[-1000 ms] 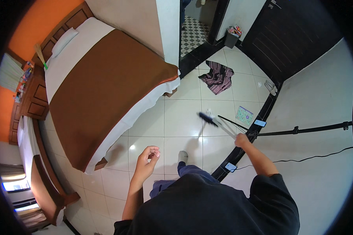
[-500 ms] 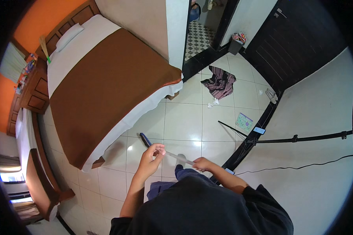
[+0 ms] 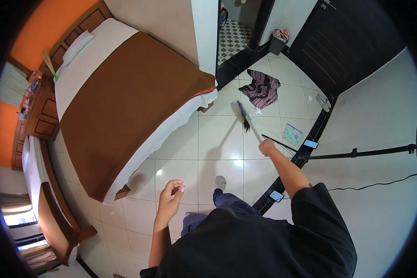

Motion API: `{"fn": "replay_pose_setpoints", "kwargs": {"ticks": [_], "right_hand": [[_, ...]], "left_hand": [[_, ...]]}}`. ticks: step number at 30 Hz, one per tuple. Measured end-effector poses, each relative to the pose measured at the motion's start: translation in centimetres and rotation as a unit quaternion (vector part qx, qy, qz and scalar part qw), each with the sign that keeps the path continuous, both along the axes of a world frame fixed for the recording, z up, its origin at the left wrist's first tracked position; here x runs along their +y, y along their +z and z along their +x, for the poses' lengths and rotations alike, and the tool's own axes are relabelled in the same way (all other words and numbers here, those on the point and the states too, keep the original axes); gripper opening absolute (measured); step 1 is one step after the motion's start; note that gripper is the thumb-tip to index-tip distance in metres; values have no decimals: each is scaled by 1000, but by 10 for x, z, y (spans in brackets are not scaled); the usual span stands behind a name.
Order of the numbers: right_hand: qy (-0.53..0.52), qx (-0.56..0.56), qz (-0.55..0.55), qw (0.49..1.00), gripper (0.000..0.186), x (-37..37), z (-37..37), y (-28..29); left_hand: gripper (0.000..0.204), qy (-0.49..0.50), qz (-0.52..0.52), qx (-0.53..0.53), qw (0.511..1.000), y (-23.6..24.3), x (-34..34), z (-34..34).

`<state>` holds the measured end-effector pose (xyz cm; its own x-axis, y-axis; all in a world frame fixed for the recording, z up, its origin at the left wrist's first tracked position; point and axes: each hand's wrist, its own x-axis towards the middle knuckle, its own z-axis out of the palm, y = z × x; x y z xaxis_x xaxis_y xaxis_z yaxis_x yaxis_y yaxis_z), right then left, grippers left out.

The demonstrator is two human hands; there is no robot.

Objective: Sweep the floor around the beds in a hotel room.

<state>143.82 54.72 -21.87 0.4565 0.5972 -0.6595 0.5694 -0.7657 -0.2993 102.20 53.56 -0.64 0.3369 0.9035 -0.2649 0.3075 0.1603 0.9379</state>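
Observation:
My right hand (image 3: pixel 266 147) is closed round the pale handle of a broom (image 3: pixel 255 130), stretched out ahead and to the right. The broom's blue head with dark bristles is by the crumpled white paper (image 3: pixel 258 111), near a purple-and-black patterned cloth (image 3: pixel 262 88) on the floor. From this view I cannot tell whether the bristles touch the tiles. Nearer to me, my left hand (image 3: pixel 169 200) is raised over the floor with its fingers loosely curled, holding nothing that I can see.
A bed (image 3: pixel 125 102) with a brown cover fills the left. A tripod (image 3: pixel 301 157), a phone (image 3: pixel 311 144) and a green patterned sheet (image 3: pixel 293 134) are along the right wall. Sandals (image 3: pixel 323 103) and a full trash bin (image 3: pixel 277 45) are near the dark door (image 3: pixel 352 41).
My left hand has let go of the broom. My right hand has swung it forward and right, from beside the bed to near the cloth and paper.

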Motion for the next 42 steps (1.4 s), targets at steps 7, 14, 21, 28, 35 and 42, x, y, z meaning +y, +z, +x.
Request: {"fn": "replay_pose_setpoints", "kwargs": {"ticks": [7,14,21,28,35,42], "right_hand": [[-73,258,17,963,15,-89,-86,48],[-123,436,-137,881,13,-116,-165,42],[317,246,-85,912,9,-103,-87,-14],[359,-81,-178,913,19,-13,-57,42],[187,-40,-90,977,22,-45,-181,45],[145,299,-263,906,22,-80,-277,104]], "left_hand": [[19,-1,2,-28,1000,1,7,1],[19,-36,27,-30,999,1,18,12],[18,-62,12,-49,997,10,14,-1],[19,38,31,-39,998,4,-20,-84],[18,155,27,-20,987,6,-68,-160],[19,224,0,2,974,-4,-121,-217]]}}
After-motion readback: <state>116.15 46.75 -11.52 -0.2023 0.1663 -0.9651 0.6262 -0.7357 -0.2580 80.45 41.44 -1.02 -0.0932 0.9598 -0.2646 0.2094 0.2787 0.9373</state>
